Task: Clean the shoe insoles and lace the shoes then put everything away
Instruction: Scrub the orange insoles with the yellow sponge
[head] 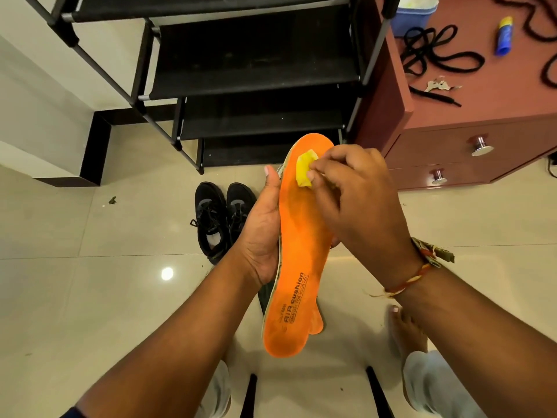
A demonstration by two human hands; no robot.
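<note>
From the head camera, the left hand [261, 233] grips a long orange foam insole [297, 251] by its edge above the tiled floor. The right hand [358, 197] pinches a small yellow sponge [304, 170] against the insole's toe end. A pair of black laced shoes [221, 218] stands below.

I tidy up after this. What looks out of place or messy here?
Torn paper scraps lie on the cabinet top beside loose black laces, and a dark bit of debris sits on the floor left of the shoes. The insole looks worn and stained.
</note>
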